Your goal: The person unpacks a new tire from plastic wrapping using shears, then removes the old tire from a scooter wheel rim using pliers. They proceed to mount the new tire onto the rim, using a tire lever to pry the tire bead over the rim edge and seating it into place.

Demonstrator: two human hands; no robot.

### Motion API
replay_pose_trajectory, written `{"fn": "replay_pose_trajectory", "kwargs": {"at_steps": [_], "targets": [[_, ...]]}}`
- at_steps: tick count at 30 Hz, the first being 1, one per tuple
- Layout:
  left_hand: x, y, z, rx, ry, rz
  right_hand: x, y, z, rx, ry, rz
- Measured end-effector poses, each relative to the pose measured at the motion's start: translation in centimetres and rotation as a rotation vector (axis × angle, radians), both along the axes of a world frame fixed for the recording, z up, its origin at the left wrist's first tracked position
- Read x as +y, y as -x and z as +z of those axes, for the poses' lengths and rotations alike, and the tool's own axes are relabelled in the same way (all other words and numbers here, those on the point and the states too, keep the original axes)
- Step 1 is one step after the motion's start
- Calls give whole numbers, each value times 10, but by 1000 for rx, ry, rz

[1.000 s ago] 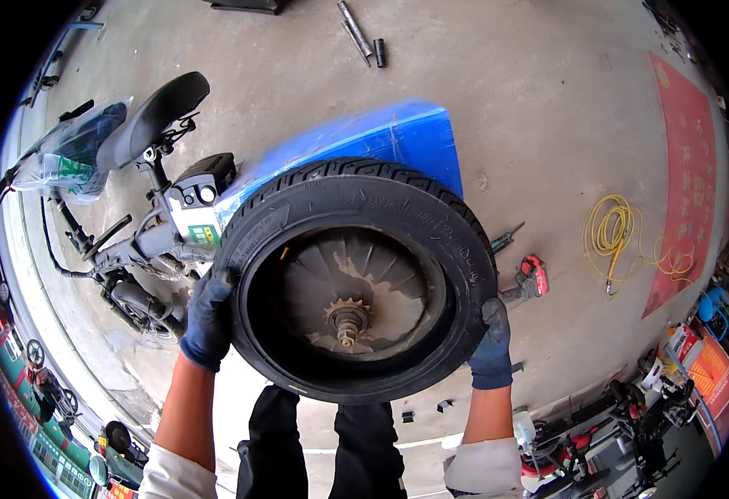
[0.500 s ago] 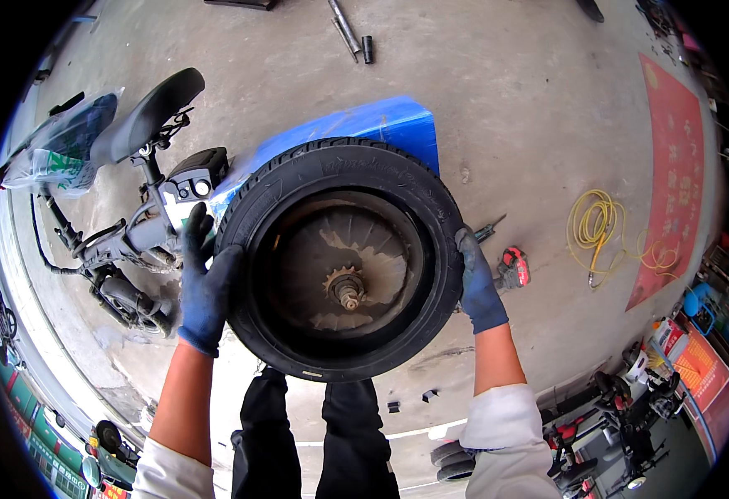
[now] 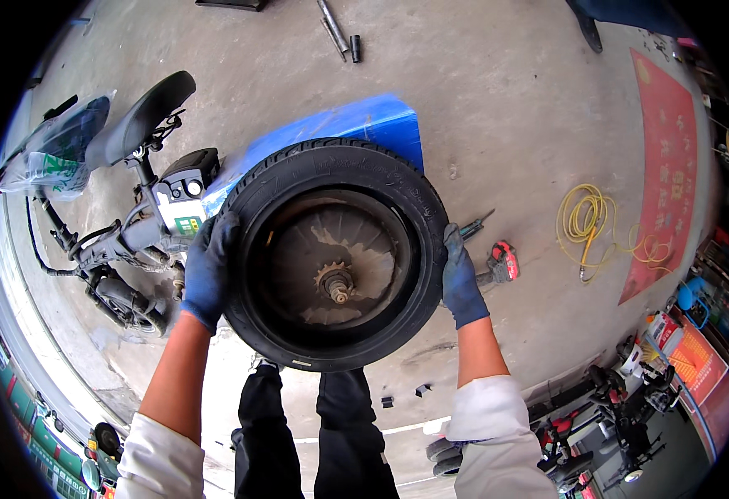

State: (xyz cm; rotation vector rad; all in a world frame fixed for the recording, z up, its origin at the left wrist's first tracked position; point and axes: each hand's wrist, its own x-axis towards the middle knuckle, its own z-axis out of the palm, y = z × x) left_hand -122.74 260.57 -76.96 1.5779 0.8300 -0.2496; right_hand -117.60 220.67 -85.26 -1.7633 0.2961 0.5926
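Observation:
Between my hands is a black tyre [image 3: 339, 165] around a dusty hub-motor wheel [image 3: 294, 274]. A small toothed sprocket and a threaded axle [image 3: 338, 290] stick up from its middle. My left hand [image 3: 208, 270], in a blue and black work glove, wraps round the tyre's left side. Round the right side closes my right hand [image 3: 462, 279], gloved the same way. The fingers of both hands are partly hidden by the tyre. Behind the far side of the wheel shows a blue box-like thing [image 3: 393, 125], mostly covered by the tyre.
At left stands an electric bike frame [image 3: 135, 233] with a black seat [image 3: 144, 121]. A red and black power tool [image 3: 501, 263] and a coiled yellow hose [image 3: 582, 220] lie on the floor to the right. Metal rods [image 3: 333, 29] lie far ahead. A person's leg [image 3: 585, 25] shows at far right.
My left hand's raised, spread fingers have come down and closed on the tyre. My right hand keeps its hold. A person's leg has come into view at the far right.

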Motion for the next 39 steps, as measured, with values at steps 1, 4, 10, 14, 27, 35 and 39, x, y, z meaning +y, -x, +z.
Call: {"fn": "replay_pose_trajectory", "kwargs": {"at_steps": [1,4,10,14,27,35,39], "targets": [[9,5,-4,6,62,-8,6,-2,12,111,-136,-92],[7,-5,9,114,289,83,16,-11,36,418,-524,-379],[-9,-23,49,163,236,28,-1,15,40,555,-834,-504],[-14,-38,52,185,222,-28,-11,34,18,539,-865,-616],[10,-21,33,172,163,-56,27,50,4,556,-984,-680],[2,-22,40,110,142,-68,9,56,53,481,-974,-603],[-5,-49,33,138,177,-98,14,48,50,417,-869,-582]]}}
